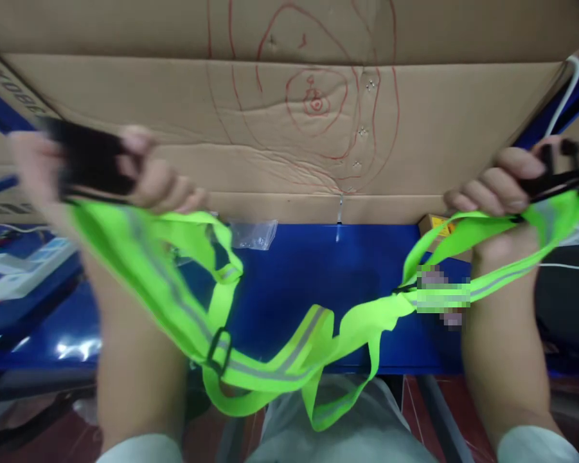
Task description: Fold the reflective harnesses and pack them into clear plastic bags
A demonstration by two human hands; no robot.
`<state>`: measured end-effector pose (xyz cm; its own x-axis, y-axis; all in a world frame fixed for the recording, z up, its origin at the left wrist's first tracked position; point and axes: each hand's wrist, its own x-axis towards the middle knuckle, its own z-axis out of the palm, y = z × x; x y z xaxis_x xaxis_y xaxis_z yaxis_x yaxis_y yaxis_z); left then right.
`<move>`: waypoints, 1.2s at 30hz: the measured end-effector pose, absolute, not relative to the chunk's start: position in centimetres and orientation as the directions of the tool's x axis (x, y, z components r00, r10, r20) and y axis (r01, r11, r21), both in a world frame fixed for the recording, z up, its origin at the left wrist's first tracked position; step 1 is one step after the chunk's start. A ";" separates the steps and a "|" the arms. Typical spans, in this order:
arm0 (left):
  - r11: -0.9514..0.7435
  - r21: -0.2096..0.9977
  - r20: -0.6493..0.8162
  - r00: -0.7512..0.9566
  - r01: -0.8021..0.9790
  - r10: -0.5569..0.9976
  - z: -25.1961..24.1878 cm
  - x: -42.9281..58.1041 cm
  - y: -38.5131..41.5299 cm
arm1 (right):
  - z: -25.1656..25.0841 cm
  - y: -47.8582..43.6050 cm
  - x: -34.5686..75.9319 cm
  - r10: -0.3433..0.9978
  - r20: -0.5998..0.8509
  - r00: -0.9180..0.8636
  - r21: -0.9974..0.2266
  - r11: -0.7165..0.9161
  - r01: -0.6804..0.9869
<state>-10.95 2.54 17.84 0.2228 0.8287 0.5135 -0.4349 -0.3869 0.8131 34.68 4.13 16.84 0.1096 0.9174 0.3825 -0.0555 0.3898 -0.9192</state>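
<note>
A neon green strap harness (270, 376) with grey reflective stripes hangs in a sagging loop between my two raised hands. At the left, my left hand (154, 177) is closed round a black end piece (94, 157) of the harness; motion blurs it. My right hand (498, 183) grips a black buckle end (554, 180) at the right. A black slider (219, 350) sits on the strap, lower left of the middle. Part of the strap near my right forearm is pixelated.
A large cardboard sheet (149, 96) with red drawn rings stands behind a blue table (289, 276). On the table are a clear plastic bag (255, 235), a small cardboard box (438, 231) at the right and white parts (26, 267) at the left.
</note>
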 end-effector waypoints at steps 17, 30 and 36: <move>-0.512 0.828 0.136 0.803 0.229 0.580 15.2 0.3 0.2 | 15.0 4.6 25.7 0.446 0.023 -0.895 -0.897 0.405 0.178; -0.580 0.740 0.001 0.861 0.341 0.508 13.0 1.0 1.3 | 13.3 5.3 24.4 0.354 -0.191 -0.916 -0.724 0.579 0.375; -0.579 0.659 -0.059 0.800 0.480 0.597 12.5 1.4 1.6 | 13.2 4.9 23.9 0.448 -0.267 -0.853 -0.613 0.605 0.509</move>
